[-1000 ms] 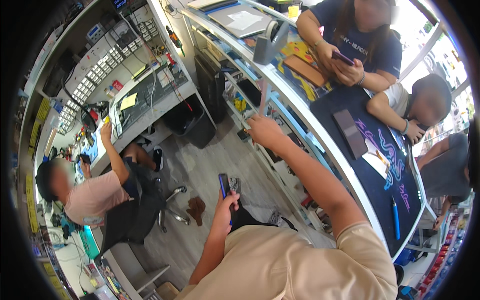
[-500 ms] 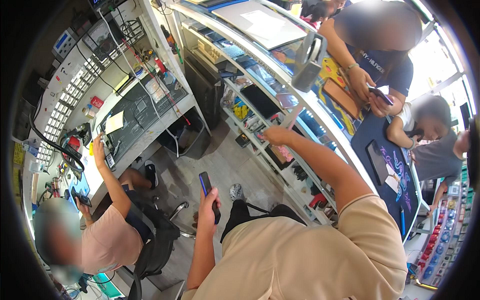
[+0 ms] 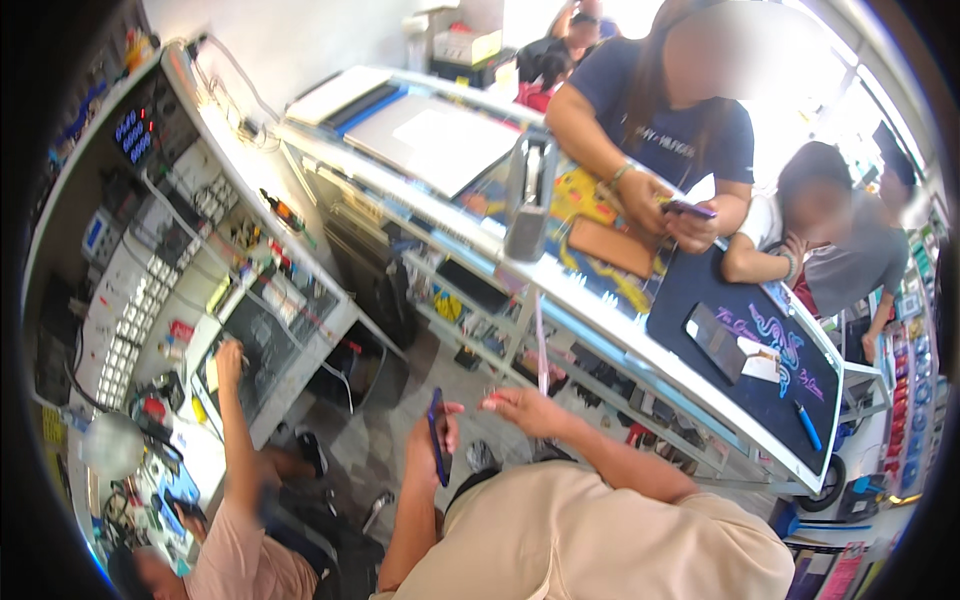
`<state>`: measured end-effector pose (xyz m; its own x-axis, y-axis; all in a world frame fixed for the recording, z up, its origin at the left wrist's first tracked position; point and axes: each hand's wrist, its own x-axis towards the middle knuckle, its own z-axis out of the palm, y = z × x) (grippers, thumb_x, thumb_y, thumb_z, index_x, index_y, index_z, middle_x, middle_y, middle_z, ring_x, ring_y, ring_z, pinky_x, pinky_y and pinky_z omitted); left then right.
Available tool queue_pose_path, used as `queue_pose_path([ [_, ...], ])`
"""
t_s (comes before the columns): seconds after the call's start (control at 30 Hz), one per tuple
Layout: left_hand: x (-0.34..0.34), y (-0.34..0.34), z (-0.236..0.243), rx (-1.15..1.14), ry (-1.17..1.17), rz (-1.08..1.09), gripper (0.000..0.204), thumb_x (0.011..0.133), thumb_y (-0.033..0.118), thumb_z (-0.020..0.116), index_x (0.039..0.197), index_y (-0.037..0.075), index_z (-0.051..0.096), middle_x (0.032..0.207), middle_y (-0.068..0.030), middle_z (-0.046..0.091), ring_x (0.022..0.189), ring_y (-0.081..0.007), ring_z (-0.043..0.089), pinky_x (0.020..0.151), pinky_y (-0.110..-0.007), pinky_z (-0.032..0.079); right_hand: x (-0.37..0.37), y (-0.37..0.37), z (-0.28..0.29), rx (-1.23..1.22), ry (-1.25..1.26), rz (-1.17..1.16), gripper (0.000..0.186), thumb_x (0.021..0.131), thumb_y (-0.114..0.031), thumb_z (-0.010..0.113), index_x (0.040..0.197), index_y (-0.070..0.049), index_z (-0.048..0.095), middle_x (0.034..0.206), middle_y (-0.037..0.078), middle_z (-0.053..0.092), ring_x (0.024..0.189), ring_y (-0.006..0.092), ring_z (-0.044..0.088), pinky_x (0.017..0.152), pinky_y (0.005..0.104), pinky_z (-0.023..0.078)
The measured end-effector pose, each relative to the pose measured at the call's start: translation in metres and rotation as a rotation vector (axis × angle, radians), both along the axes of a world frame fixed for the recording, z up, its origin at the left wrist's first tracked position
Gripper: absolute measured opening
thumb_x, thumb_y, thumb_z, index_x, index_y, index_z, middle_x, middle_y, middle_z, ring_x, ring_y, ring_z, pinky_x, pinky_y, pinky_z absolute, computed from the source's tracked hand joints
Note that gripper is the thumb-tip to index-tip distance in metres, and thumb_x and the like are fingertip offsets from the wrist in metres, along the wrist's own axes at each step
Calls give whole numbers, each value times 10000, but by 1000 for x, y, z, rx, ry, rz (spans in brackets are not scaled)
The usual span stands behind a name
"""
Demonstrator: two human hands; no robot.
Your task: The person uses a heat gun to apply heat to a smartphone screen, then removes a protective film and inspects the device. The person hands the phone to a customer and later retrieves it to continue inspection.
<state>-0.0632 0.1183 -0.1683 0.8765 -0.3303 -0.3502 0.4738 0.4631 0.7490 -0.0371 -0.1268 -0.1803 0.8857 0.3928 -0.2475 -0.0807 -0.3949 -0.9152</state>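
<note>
My left hand is closed around a dark phone with a purple-blue edge, held upright and seen nearly edge-on. To its right, my right hand has its fingertips pinched together close to the phone. Something small and reddish shows at those fingertips, too blurred to name. A thin pale pink strip hangs down from the counter edge below a grey dispenser-like device. Its lower end meets my right hand in the picture; whether they touch, I cannot tell.
The glass display counter carries a brown case, a dark phone and a blue pen. Across it, a person holds another phone. At left, a seated person works at a cluttered bench.
My right hand has drawn back from the counter toward the phone in my left hand. The phone has turned more edge-on. The view has shifted toward the counter.
</note>
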Motion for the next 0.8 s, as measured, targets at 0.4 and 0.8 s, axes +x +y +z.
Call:
queue_pose_path([
  [0.4,28,-92,24,375,-108,-272,337,1084,270,642,1348,62,624,1011,4,686,786,-56,595,687,-204,478,-4,-60,79,-262,-314,150,344,987,-313,558,969,-24,744,918,262,731,887,483,689,817,558,531],
  [0.8,27,-109,35,229,-98,-227,299,1078,350,644,1094,57,588,871,-60,637,479,-107,517,438,-242,390,-12,-94,87,29,-222,69,370,1052,-345,517,972,-36,706,842,188,708,818,389,678,762,477,516],
])
